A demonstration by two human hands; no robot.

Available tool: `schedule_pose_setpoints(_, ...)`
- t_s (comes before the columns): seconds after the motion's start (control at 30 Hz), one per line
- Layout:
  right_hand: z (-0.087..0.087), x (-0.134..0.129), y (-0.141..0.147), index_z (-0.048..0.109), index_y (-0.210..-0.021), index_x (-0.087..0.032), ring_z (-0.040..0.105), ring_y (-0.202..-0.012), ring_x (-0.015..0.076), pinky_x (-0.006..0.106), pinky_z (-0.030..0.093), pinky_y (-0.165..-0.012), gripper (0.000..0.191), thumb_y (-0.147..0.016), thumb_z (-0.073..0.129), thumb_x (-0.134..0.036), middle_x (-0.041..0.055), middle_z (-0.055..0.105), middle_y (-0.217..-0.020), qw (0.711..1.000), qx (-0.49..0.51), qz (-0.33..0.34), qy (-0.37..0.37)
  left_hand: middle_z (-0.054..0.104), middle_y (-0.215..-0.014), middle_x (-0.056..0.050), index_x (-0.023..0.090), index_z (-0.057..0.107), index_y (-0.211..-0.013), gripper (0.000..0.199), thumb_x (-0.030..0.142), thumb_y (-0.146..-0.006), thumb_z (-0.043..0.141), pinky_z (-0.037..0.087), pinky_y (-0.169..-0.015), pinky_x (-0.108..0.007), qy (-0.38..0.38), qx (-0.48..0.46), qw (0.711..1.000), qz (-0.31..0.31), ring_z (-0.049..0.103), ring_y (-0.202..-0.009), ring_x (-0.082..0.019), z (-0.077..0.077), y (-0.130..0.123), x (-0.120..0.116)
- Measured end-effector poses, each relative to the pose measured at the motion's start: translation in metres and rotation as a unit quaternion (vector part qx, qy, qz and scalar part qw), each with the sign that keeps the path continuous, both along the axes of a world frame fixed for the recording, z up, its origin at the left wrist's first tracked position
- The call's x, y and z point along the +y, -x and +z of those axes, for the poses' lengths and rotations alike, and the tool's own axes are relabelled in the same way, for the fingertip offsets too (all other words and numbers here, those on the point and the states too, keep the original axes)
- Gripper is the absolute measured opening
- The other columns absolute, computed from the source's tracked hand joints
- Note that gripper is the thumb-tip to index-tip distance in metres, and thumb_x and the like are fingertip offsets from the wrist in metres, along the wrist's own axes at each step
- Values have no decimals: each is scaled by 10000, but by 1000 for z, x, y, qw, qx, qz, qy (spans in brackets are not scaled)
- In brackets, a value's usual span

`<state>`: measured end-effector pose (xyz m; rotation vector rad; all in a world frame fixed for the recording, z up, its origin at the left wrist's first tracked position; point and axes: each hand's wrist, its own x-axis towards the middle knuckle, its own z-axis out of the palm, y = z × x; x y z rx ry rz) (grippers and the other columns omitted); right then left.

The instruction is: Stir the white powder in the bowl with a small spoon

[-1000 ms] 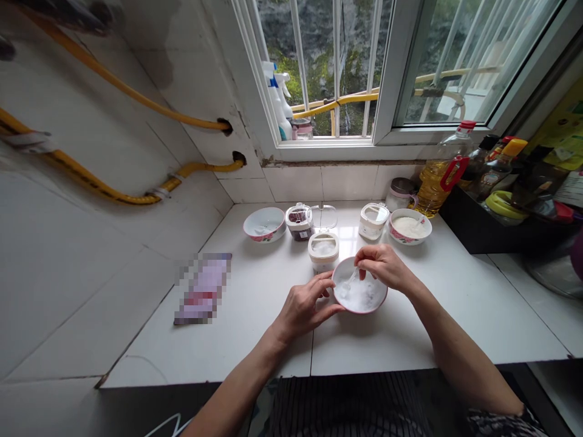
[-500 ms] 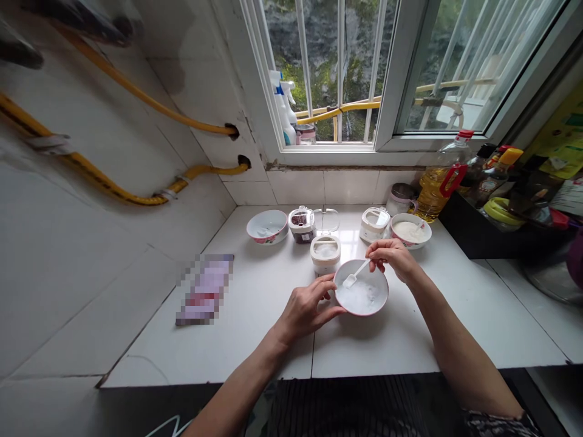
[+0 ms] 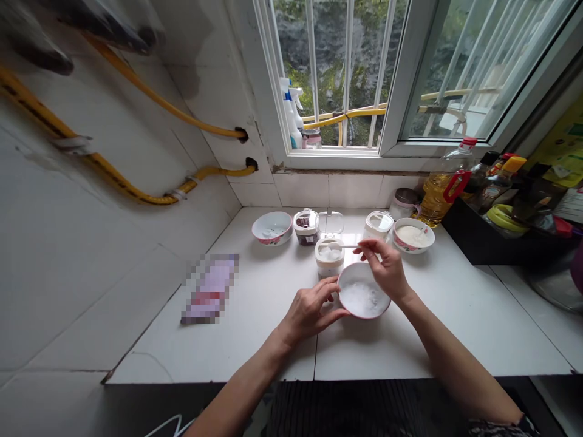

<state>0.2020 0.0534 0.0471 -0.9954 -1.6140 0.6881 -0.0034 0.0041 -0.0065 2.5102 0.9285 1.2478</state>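
My left hand (image 3: 314, 305) grips the left rim of a white bowl (image 3: 364, 290) that holds white granules on its bottom. My right hand (image 3: 382, 264) pinches the handle of a small white spoon (image 3: 348, 246). The spoon lies nearly level, its head at the mouth of an open white jar (image 3: 330, 260) filled with a white substance, just behind the bowl. Behind that jar stands a similar jar with dark contents (image 3: 306, 227). Another white jar (image 3: 378, 225) is behind my right hand, beside a flowered bowl of pale powder (image 3: 413, 237).
A second flowered bowl (image 3: 272, 229) stands at the back left. A blurred purple packet (image 3: 212, 290) lies on the left of the white counter (image 3: 255, 346). An oil bottle (image 3: 439, 191) and a black box (image 3: 483, 233) of sauce bottles line the right back, under the barred window.
My right hand has lifted the spoon out of the bowl and moved it back and left to the open white jar. My left hand still holds the bowl. The view has shifted slightly.
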Motion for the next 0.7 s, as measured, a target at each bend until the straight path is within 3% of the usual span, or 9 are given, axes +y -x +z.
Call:
schedule_pose_setpoints(0.1, -1, -5, 2, 664, -925, -217, 691, -823, 222, 394, 531, -813, 160, -947, 513, -264, 88, 745, -866, 990, -105, 11, -95, 706, -1172, -175, 168, 564, -1041, 351, 506, -950, 597, 587, -554, -256, 4, 2, 1000, 3, 690, -594, -123, -1, 0, 0)
schedule_pose_setpoints(0.2, 2, -7, 0, 671, -932, -209, 689, -819, 226, 401, 528, -812, 157, -942, 517, -242, 93, 748, -861, 988, -97, 1, -120, 709, -1161, -175, 165, 561, -1043, 356, 507, -949, 596, 585, -547, -257, -2, 2, 1000, 2, 685, -585, -123, -1, 1, 0)
schedule_pose_setpoints(0.3, 9, -6, -10, 661, -937, -193, 682, -752, 202, 340, 539, -690, 139, -910, 563, -288, 72, 727, -815, 999, -5, -11, -39, 709, -1157, -184, 160, 562, -1032, 357, 506, -952, 592, 584, -536, -255, -8, 0, 1000, -1, 692, -596, -129, -1, 1, 1)
schedule_pose_setpoints(0.4, 17, -1, -23, 650, -842, -177, 614, -595, 162, 292, 488, -573, 143, -838, 578, -301, 24, 657, -642, 998, 38, 13, 55, 707, -1165, -194, 158, 569, -1024, 354, 503, -951, 596, 592, -553, -263, -3, 1, 1000, -4, 703, -625, -138, 0, 1, 1)
schedule_pose_setpoints(0.5, 25, 2, -34, 633, -717, -177, 537, -515, 134, 262, 410, -510, 114, -755, 559, -255, -5, 599, -546, 990, -39, 60, 120, 706, -1172, -192, 160, 565, -1035, 349, 496, -949, 604, 597, -562, -262, 2, 3, 1000, -5, 684, -601, -121, 1, 1, 0)
schedule_pose_setpoints(0.7, 31, -4, -37, 627, -656, -183, 449, -479, 101, 236, 315, -496, 158, -679, 473, -151, -39, 546, -496, 969, -185, 98, 133, 692, -1206, -195, 165, 567, -1053, 331, 472, -942, 625, 614, -593, -270, 14, 2, 1000, -4, 730, -690, -150, -2, 3, 0)
